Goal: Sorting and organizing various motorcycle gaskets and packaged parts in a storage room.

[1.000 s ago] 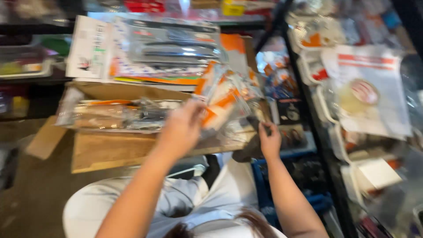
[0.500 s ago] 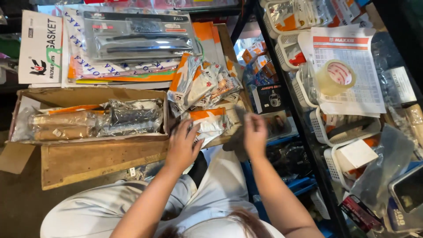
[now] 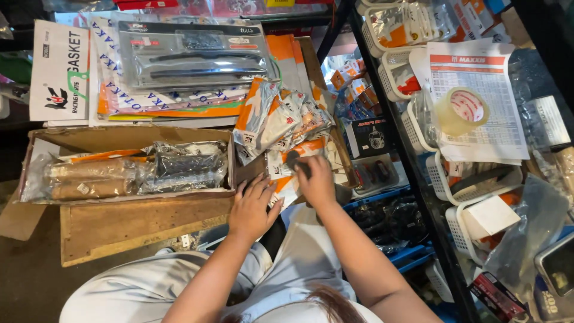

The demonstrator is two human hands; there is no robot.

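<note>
Shifted closer together since half a second ago: both hands, now low on the heap of orange-and-silver packets [image 3: 281, 128]. Beside it, open cardboard box [image 3: 128, 164] of bagged grips, on a wooden board [image 3: 137, 224]. Left hand [image 3: 254, 206] flat, fingers spread on a packet edge. Right hand [image 3: 315, 179] curled around a small dark part [image 3: 294, 159], seemingly picked for sorting.

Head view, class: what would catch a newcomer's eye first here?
Both hands, the left hand and right hand, rest on orange-and-silver packets piled at the centre. To the left sits an open cardboard box of wrapped parts; a tape roll lies on paper at right.
</note>
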